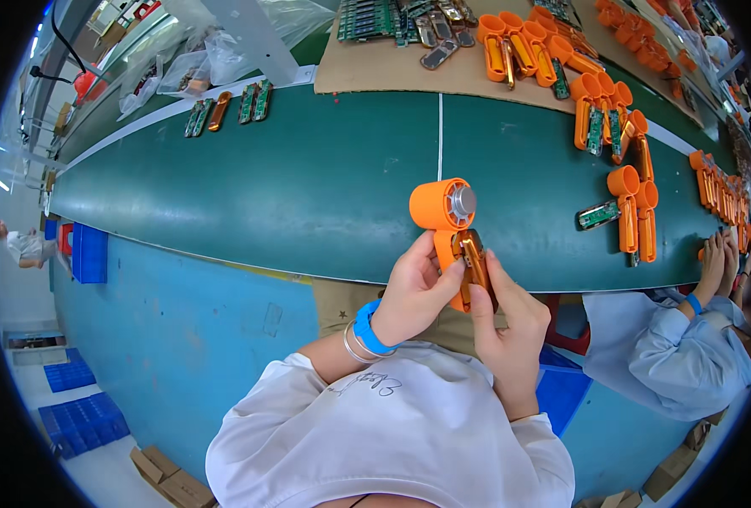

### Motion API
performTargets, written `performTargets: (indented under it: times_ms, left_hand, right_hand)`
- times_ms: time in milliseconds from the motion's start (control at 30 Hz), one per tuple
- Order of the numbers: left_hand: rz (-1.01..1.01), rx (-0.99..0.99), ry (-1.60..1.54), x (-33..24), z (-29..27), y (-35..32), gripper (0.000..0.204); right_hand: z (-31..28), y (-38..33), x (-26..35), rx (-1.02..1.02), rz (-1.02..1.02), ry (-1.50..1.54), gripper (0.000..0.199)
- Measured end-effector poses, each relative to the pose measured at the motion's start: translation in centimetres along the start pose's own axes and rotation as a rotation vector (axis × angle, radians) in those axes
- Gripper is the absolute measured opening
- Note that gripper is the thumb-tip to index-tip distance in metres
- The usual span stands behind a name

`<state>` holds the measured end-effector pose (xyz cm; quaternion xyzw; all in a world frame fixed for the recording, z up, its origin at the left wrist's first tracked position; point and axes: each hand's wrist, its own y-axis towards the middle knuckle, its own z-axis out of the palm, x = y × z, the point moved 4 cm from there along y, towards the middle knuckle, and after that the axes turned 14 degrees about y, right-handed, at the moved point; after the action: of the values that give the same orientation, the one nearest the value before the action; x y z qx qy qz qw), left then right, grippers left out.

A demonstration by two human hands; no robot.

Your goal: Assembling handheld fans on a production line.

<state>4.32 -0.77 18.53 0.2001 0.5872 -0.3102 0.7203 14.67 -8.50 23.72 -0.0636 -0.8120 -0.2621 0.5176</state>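
Note:
Just over the near edge of the bench, my left hand (pixel 416 286) is closed on an orange handheld fan housing (pixel 430 206). Its round head points up and has a silver metal disc (pixel 463 201) at its right side. My right hand (pixel 515 328) grips a shiny copper-orange handle cover (pixel 477 264) between thumb and fingers. The cover lies against the right side of the housing's handle, and my left thumb touches that area too. Whether the two parts are joined cannot be seen.
The green bench (pixel 291 186) holds orange housings (pixel 629 207) and a green circuit board (pixel 598 215) at right. Far left lie boards (pixel 255 102) and a copper-orange cover (pixel 220 111). Cardboard (pixel 375 74) at the back bears more parts. A co-worker's hands (pixel 718 258) are at far right.

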Motion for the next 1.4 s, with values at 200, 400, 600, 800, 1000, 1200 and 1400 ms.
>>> performTargets:
  times_ms: [200,400,600,800,1000,1200,1400]
  left_hand:
    - [-0.021,0.077,-0.207,0.2,0.6,0.1,0.043]
    - [0.020,0.064,-0.162,0.3,0.7,-0.1,0.043]
    - [0.009,0.046,-0.270,0.1,0.8,-0.2,0.041]
    - [0.019,0.015,-0.242,0.2,0.6,-0.3,0.039]
    - [-0.014,0.023,-0.246,0.2,0.5,-0.4,0.037]
    - [-0.015,-0.028,-0.210,0.2,0.6,-0.3,0.035]
    - [-0.036,0.035,-0.170,0.8,0.4,-0.2,0.045]
  right_hand:
    - [-0.1,-0.3,0.1,-0.054,0.097,0.003,0.036]
    - [-0.8,-0.4,0.1,-0.097,0.162,0.022,0.039]
    - [-0.8,-0.2,0.7,-0.122,0.114,0.051,0.037]
    - [-0.4,-0.3,0.5,-0.171,0.100,0.091,0.031]
    - [-0.3,-0.3,0.4,-0.181,0.150,0.146,0.032]
    - [-0.2,-0.2,0.0,-0.180,0.164,0.191,0.032]
    - [0.0,-0.3,-0.3,-0.154,0.154,0.208,0.033]
